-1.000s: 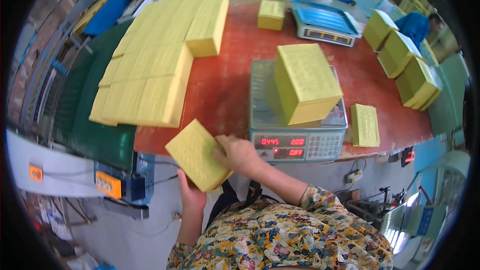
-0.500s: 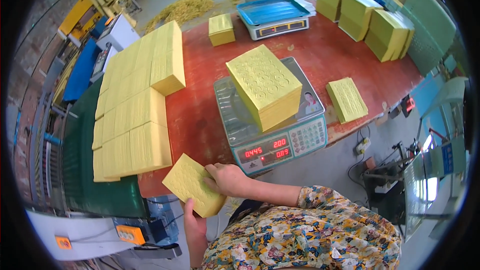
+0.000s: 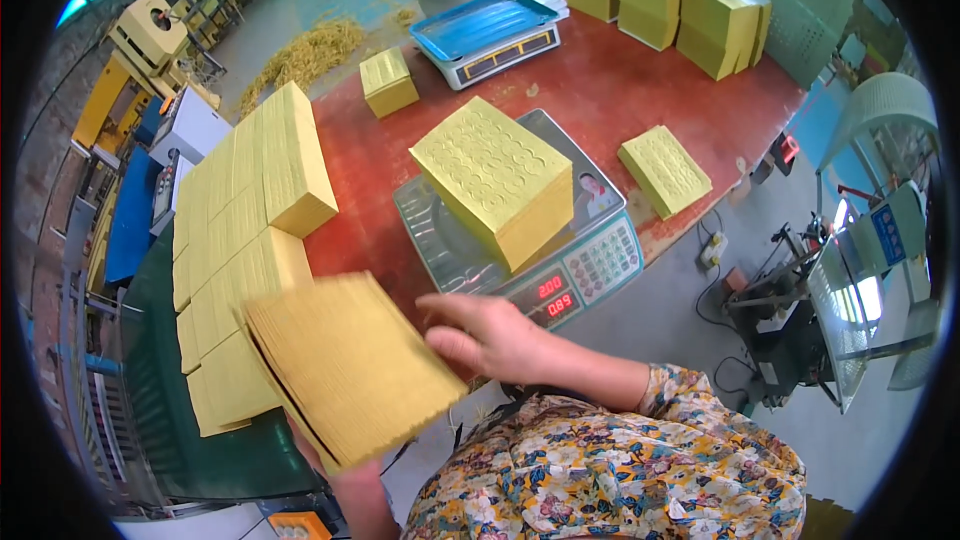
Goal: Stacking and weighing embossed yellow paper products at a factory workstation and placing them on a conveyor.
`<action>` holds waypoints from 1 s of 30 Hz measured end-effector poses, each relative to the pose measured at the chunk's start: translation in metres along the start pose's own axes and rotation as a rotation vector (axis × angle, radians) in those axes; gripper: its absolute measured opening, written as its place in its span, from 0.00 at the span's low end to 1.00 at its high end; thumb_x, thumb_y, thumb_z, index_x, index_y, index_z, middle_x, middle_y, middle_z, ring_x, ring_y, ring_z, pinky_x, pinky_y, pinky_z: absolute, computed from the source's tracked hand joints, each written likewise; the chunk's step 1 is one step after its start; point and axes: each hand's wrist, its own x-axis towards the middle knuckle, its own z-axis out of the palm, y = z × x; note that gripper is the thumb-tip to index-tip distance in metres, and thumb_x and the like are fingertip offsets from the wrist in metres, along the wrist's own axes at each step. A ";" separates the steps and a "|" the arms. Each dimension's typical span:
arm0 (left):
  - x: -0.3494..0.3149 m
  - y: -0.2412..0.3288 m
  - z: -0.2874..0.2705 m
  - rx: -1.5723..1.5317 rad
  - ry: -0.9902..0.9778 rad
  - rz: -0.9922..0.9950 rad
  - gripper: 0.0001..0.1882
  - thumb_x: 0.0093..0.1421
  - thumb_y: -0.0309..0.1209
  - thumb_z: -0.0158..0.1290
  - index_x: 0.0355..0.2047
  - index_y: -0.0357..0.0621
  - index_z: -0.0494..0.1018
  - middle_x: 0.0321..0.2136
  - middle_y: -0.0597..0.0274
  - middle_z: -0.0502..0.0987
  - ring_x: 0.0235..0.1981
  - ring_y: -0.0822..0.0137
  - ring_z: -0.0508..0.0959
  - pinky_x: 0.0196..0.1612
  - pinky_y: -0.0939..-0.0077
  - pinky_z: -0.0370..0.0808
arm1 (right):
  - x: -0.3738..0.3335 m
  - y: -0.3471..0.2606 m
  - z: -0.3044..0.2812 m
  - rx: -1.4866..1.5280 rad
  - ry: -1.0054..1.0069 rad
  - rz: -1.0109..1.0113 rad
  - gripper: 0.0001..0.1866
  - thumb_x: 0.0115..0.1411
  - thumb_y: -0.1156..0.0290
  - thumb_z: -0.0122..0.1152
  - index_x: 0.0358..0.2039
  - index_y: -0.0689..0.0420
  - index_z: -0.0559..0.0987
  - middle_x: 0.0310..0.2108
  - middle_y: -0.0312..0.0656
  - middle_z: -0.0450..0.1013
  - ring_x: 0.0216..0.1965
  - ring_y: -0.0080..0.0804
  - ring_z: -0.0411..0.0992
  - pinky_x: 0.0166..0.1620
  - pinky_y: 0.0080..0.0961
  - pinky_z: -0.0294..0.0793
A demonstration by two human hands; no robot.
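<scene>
My left hand [image 3: 352,478] grips a thick stack of yellow paper [image 3: 350,365] from below. The stack is tilted so that its layered edge faces up, with a dark gap along its left side; most of the left fingers are hidden behind it. Close by the stack's right edge is my right hand [image 3: 488,335], its fingers apart and holding nothing. Beyond it, a taller block of embossed yellow paper [image 3: 500,165] rests on the steel pan of a digital scale [image 3: 600,260]. My right forearm partly covers the scale's lit display.
Rows of yellow paper stacks [image 3: 235,225] stand at the left, by a green surface [image 3: 170,440]. A smaller stack [image 3: 665,170] lies right of the scale on the red table [image 3: 360,190]. Farther back are a blue-tray scale [image 3: 490,25], a small block [image 3: 388,82] and tall blocks [image 3: 655,0].
The paper stack has been raised and turned from its embossed face to its layered edge. My right hand has come off it. The view has shifted, moving the table's things leftward.
</scene>
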 end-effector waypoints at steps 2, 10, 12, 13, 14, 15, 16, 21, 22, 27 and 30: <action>0.027 0.000 0.030 0.085 -0.194 0.071 0.29 0.70 0.48 0.37 0.63 0.43 0.60 0.60 0.56 0.67 0.59 0.57 0.69 0.58 0.56 0.71 | 0.016 -0.009 -0.024 0.145 0.077 -0.106 0.25 0.65 0.57 0.55 0.53 0.66 0.72 0.45 0.57 0.75 0.47 0.48 0.76 0.50 0.36 0.73; 0.127 0.000 0.225 0.112 -0.279 -0.263 0.31 0.66 0.55 0.41 0.60 0.46 0.64 0.53 0.59 0.74 0.52 0.60 0.76 0.48 0.58 0.78 | 0.093 -0.017 -0.155 0.209 0.190 0.009 0.23 0.68 0.58 0.49 0.53 0.65 0.75 0.47 0.44 0.76 0.48 0.28 0.72 0.52 0.25 0.70; 0.131 -0.012 0.245 0.298 -0.382 -0.336 0.34 0.66 0.58 0.40 0.61 0.47 0.62 0.52 0.57 0.74 0.48 0.60 0.79 0.44 0.56 0.81 | 0.107 0.002 -0.173 0.301 0.151 0.099 0.21 0.67 0.60 0.49 0.51 0.63 0.77 0.47 0.42 0.76 0.47 0.28 0.73 0.51 0.25 0.71; 0.131 -0.017 0.250 0.307 -0.363 -0.338 0.34 0.66 0.58 0.40 0.61 0.47 0.62 0.52 0.57 0.74 0.48 0.60 0.79 0.44 0.56 0.81 | 0.109 0.007 -0.177 0.331 0.214 0.049 0.19 0.64 0.62 0.52 0.46 0.63 0.80 0.35 0.40 0.78 0.35 0.24 0.73 0.38 0.22 0.72; 0.131 -0.021 0.255 0.362 -0.372 -0.318 0.34 0.66 0.58 0.39 0.62 0.46 0.61 0.53 0.55 0.73 0.49 0.59 0.79 0.42 0.54 0.82 | 0.112 0.012 -0.183 0.338 0.164 0.071 0.19 0.64 0.62 0.52 0.45 0.63 0.80 0.33 0.39 0.78 0.32 0.22 0.72 0.34 0.22 0.71; 0.130 -0.025 0.258 0.418 -0.380 -0.299 0.35 0.65 0.59 0.38 0.63 0.46 0.59 0.55 0.53 0.72 0.50 0.58 0.79 0.40 0.52 0.82 | 0.113 0.017 -0.188 0.345 0.113 0.092 0.19 0.64 0.61 0.52 0.45 0.63 0.81 0.31 0.38 0.77 0.30 0.21 0.71 0.31 0.21 0.70; 0.129 -0.029 0.261 0.426 -0.360 -0.299 0.35 0.65 0.59 0.38 0.63 0.46 0.59 0.55 0.53 0.72 0.50 0.58 0.79 0.40 0.52 0.82 | 0.114 0.020 -0.190 0.359 0.098 0.096 0.19 0.64 0.61 0.52 0.45 0.63 0.81 0.31 0.38 0.77 0.30 0.21 0.71 0.31 0.21 0.70; 0.126 -0.039 0.270 0.522 -0.273 -0.276 0.38 0.64 0.61 0.39 0.64 0.47 0.58 0.53 0.54 0.73 0.48 0.60 0.80 0.39 0.58 0.84 | 0.114 0.034 -0.204 0.335 -0.023 0.204 0.18 0.64 0.61 0.52 0.43 0.63 0.81 0.27 0.37 0.75 0.25 0.20 0.69 0.25 0.22 0.67; 0.125 -0.040 0.272 0.529 -0.262 -0.273 0.38 0.64 0.61 0.39 0.64 0.47 0.58 0.53 0.54 0.73 0.48 0.60 0.80 0.39 0.58 0.84 | 0.114 0.037 -0.205 0.344 -0.032 0.202 0.18 0.64 0.61 0.52 0.43 0.63 0.81 0.27 0.37 0.75 0.25 0.20 0.69 0.25 0.22 0.67; 0.125 -0.048 0.270 0.531 -0.148 -0.263 0.38 0.64 0.61 0.40 0.63 0.46 0.59 0.54 0.55 0.73 0.49 0.62 0.78 0.42 0.59 0.82 | 0.113 0.055 -0.203 0.356 0.041 0.135 0.17 0.64 0.63 0.53 0.40 0.65 0.81 0.25 0.40 0.76 0.23 0.22 0.70 0.26 0.23 0.69; 0.118 -0.046 0.279 0.527 -0.140 -0.255 0.38 0.64 0.60 0.41 0.63 0.45 0.60 0.55 0.55 0.72 0.50 0.61 0.78 0.45 0.59 0.80 | 0.110 0.048 -0.204 0.333 0.037 0.124 0.18 0.62 0.63 0.54 0.40 0.66 0.81 0.29 0.45 0.78 0.29 0.27 0.74 0.34 0.27 0.73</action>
